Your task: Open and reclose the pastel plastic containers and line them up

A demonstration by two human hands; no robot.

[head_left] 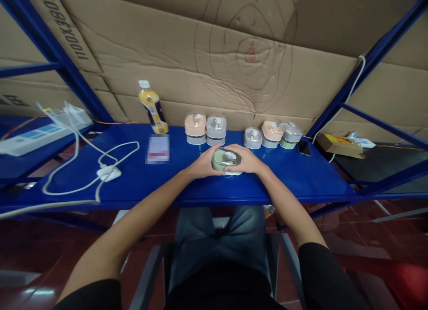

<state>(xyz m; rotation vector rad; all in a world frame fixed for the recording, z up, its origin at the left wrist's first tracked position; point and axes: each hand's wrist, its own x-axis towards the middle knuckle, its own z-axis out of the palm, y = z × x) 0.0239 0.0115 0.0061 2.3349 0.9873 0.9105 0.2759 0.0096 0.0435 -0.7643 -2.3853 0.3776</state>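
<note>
Holding a small green plastic box [222, 160] near the middle of the blue metal desk [301, 176], the left hand [203, 164] and right hand [245, 161] press on its two sides, so the grip is closed around it. Smooth, round peach and gray boxes [195, 124] stand in short stacks just behind, their lids on.
</note>
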